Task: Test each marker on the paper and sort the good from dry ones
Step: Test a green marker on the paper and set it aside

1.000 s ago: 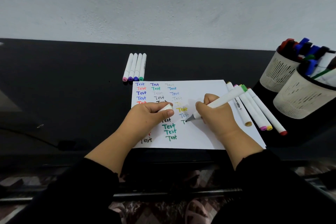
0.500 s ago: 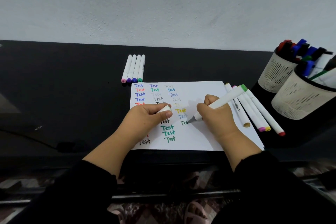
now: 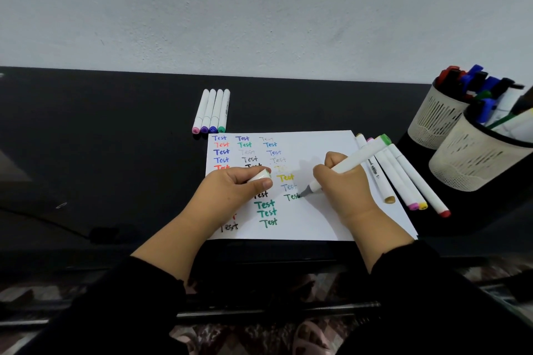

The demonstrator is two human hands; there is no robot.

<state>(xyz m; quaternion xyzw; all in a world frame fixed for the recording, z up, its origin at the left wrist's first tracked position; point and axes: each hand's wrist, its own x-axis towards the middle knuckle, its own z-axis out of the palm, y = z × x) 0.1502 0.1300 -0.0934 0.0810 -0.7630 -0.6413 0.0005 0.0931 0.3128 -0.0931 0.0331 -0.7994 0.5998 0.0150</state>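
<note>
Head view: right hand point(image 3: 343, 193) grips a marker point(image 3: 350, 166), tip on the paper point(image 3: 317, 219) beside a faint "Test" — left hand point(image 3: 230, 190) pinches its cap point(image 3: 259, 177). Four markers point(image 3: 212, 111) lie beyond the paper, four more point(image 3: 403, 181) at its right — all on the worktop point(image 3: 101, 138).

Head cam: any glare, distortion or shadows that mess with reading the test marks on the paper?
Head view: wide-angle bend, the table's far edge bows and the two pen holders lean outward at the right; soft lighting, no glare on the paper; the right hand casts a faint shadow beside the marker tip; the left hand covers several words; the faint grey marks are barely legible.
</note>
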